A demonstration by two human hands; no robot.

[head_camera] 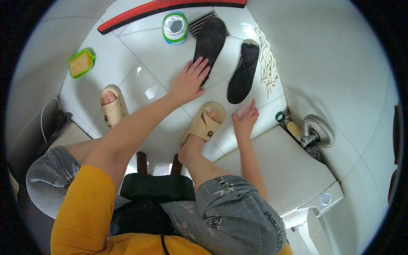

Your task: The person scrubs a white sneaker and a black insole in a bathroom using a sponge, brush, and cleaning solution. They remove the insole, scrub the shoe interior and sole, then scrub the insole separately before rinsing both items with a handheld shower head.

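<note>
My left hand (pixel 190 80) lies palm down with fingers spread on the near end of a black shoe insole (pixel 211 36). That insole lies partly over a floor drain grate (pixel 196 25). In my right hand (pixel 246 122) is a pale pink, translucent object (pixel 244 111); its kind is hard to tell. Just beyond this hand rests a second black insole (pixel 244 75), its far end looking crumpled. A bundle of white shoelaces (pixel 268 60) lies to its right, against the wall.
A blue-green canister (pixel 175 38) with an opened foil top stands left of the drain. Behind it lies a red squeegee (pixel 149 11). Yellow soap (pixel 80 63) sits in a green dish at left. A white toilet lid (pixel 280 172) and metal hose (pixel 326 130) flank my right side.
</note>
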